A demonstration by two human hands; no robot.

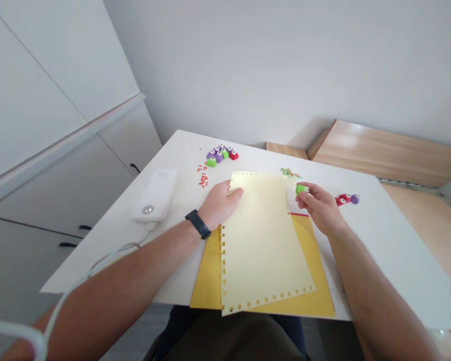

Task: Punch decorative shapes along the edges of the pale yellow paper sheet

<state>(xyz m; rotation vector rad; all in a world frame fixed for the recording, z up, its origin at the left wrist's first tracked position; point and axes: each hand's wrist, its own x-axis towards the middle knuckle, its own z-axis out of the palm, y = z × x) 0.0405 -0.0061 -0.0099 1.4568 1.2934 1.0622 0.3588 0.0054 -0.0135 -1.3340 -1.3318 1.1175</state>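
A pale yellow sheet of paper [265, 240] lies tilted over a darker yellow sheet or folder [209, 281]. Small shaped holes run along its left and bottom edges, and some show at the top left. My left hand [221, 203] grips the paper near its upper left corner, thumb on top and fingers hidden underneath. Just beyond the paper's right edge, my right hand [321, 205] pinches a small green craft punch [301, 189] with a white eye shape. The punch and the paper look apart.
Several purple, green and red punches [218, 155] cluster at the back, with red paper bits [203, 179] nearby. Green and orange bits [289, 173] lie behind the paper. Red and purple punches [347, 199] sit right. A white power bank [156, 195] with a cable [116, 253] is left.
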